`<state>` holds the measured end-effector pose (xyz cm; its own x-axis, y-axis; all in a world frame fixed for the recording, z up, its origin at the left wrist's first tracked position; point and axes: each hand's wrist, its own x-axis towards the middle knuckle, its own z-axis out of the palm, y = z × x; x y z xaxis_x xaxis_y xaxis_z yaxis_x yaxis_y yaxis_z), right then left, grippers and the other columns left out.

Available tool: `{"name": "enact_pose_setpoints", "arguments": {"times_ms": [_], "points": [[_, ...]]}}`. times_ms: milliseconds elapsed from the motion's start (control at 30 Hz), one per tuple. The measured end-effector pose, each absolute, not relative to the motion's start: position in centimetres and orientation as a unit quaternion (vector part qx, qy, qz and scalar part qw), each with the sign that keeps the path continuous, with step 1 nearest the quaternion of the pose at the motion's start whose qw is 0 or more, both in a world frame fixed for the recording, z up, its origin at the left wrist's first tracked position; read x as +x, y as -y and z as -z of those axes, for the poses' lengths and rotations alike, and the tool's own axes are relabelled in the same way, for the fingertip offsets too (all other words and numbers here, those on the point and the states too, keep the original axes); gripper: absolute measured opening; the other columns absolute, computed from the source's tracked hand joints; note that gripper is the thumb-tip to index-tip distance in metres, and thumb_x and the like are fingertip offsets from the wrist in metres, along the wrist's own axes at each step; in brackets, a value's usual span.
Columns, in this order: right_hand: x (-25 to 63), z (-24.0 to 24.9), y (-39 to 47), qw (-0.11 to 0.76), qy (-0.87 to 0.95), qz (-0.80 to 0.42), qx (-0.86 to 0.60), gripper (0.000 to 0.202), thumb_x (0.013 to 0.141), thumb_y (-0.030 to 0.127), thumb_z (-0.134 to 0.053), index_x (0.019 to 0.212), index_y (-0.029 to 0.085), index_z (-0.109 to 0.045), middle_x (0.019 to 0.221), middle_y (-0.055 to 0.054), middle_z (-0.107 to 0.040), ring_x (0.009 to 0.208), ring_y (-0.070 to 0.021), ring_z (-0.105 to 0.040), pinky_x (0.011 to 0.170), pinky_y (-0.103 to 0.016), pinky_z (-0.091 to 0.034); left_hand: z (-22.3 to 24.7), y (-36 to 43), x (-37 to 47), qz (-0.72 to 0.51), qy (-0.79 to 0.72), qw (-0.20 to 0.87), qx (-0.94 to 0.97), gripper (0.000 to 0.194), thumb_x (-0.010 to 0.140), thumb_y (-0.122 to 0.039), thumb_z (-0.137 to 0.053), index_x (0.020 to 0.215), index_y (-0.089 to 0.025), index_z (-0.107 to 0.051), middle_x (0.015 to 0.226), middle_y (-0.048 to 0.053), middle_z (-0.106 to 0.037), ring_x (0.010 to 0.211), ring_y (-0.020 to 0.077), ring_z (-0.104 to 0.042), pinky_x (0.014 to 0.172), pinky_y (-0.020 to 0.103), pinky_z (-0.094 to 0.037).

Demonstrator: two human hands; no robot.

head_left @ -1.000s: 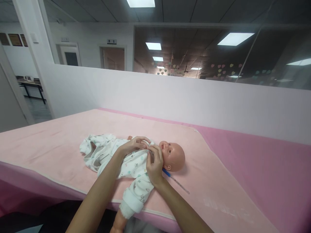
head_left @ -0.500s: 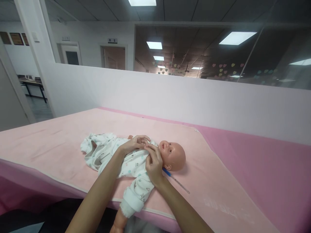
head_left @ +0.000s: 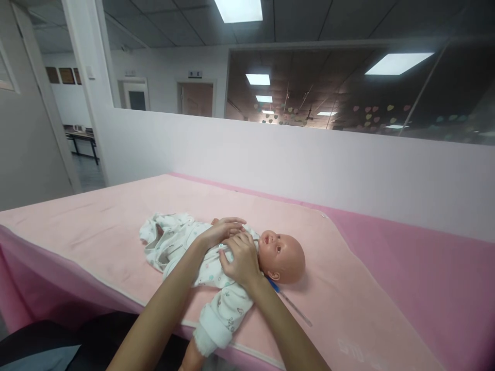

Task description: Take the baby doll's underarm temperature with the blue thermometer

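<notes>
A baby doll [head_left: 284, 257] lies on its back, head to the right, wearing a white printed romper [head_left: 211, 268]. My left hand [head_left: 225, 230] rests across the doll's upper chest with fingers stretched and slightly curved; its thumb is hidden. Beside it, nearer the doll's chin, my right hand [head_left: 243, 257] lies on the romper's front, thumb spread from the fingers. The fingertips of both hands meet or overlap, and the cloth right under them is hidden. One sleeved arm of the doll hangs over the table's near edge.
A thin clear stick with a blue end [head_left: 296, 308], like a thermometer, lies by the doll's head. Pink cloth [head_left: 108, 221] covers the table. Behind stands a white low wall [head_left: 309, 165] with glass above. A door [head_left: 31, 129] is at the left.
My right hand has flattened onto the romper, its thumb moving away from the fingers. My left fingers have straightened somewhat. The whole view has shifted, so everything appears slightly further right.
</notes>
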<state>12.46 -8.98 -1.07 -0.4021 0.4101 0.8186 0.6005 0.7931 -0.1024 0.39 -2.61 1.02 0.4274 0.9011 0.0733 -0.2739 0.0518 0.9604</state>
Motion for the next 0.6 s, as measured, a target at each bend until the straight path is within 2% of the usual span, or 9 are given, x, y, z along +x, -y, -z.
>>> {"name": "enact_pose_setpoints", "arguments": {"times_ms": [200, 367, 500, 600], "points": [[12.8, 1.8, 8.8, 0.466, 0.820, 0.091, -0.320, 0.011, 0.083, 0.025, -0.051, 0.077, 0.021, -0.059, 0.076, -0.003, -0.065, 0.078, -0.0183, -0.054, 0.082, -0.037, -0.037, -0.4, 1.4, -0.1, -0.485, -0.311, 0.634, 0.515, 0.025, 0.067, -0.020, -0.068, 0.090, -0.012, -0.061, 0.072, 0.006, -0.063, 0.064, 0.0127, -0.060, 0.064, 0.025, -0.047], [12.6, 2.2, 8.7, 0.490, 0.803, 0.088, -0.327, 0.017, 0.086, 0.025, -0.048, 0.075, 0.021, -0.060, 0.071, -0.002, -0.065, 0.071, -0.0166, -0.054, 0.075, -0.033, -0.039, -0.5, 2.6, -1.6, -0.445, -0.297, 0.621, 0.573, 0.020, 0.070, -0.023, -0.066, 0.086, -0.011, -0.063, 0.075, 0.006, -0.064, 0.064, 0.0109, -0.058, 0.064, 0.023, -0.044], [12.5, 2.5, 8.7, 0.499, 0.792, 0.093, -0.338, 0.020, 0.088, 0.024, -0.044, 0.078, 0.019, -0.061, 0.070, -0.003, -0.065, 0.070, -0.0162, -0.055, 0.072, -0.031, -0.040, -1.0, 5.0, -3.6, -0.389, -0.274, 0.583, 0.659, 0.025, 0.073, -0.022, -0.065, 0.097, -0.015, -0.062, 0.091, 0.008, -0.065, 0.085, 0.0157, -0.059, 0.080, 0.028, -0.043], [12.5, 2.5, 8.9, 0.506, 0.789, 0.086, -0.337, 0.021, 0.089, 0.024, -0.043, 0.082, 0.019, -0.062, 0.074, -0.003, -0.066, 0.071, -0.0156, -0.056, 0.072, -0.030, -0.040, -1.1, 6.3, -4.8, -0.364, -0.260, 0.545, 0.709, 0.033, 0.068, -0.017, -0.069, 0.101, -0.017, -0.061, 0.105, 0.008, -0.062, 0.104, 0.0203, -0.054, 0.093, 0.034, -0.037]]}}
